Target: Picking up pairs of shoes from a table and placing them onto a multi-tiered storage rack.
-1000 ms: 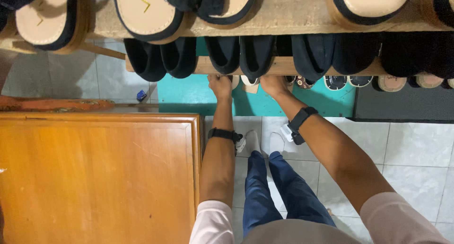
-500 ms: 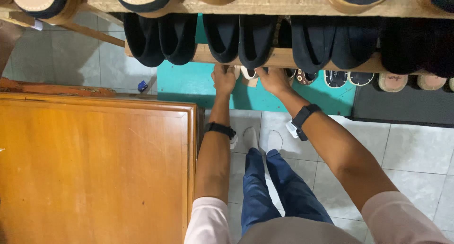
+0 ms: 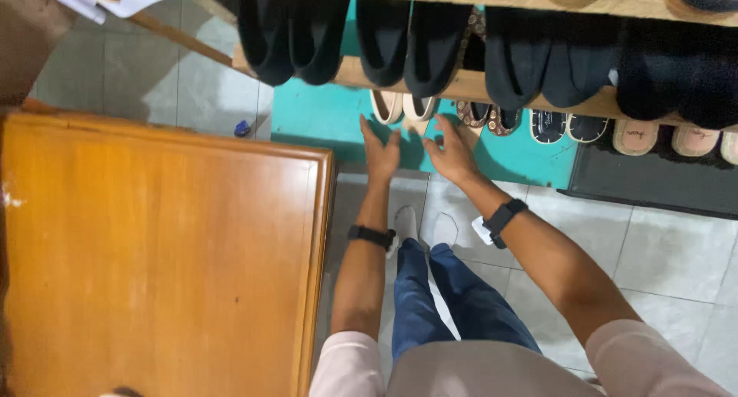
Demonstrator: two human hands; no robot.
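A wooden tabletop [image 3: 154, 251] fills the left. Right of it, the left hand [image 3: 380, 152] and right hand [image 3: 453, 152] reach, fingers spread and empty, toward the cream sandals [image 3: 403, 106] on the low shelf [image 3: 469, 86]. Best gripped one per hand by the heels.

A pair of cream-coloured flat sandals with pale insoles [image 3: 402, 107] sits side by side under the wooden shoe rack [image 3: 477, 83], toes pointing outward, on the teal floor beneath its lower shelf.
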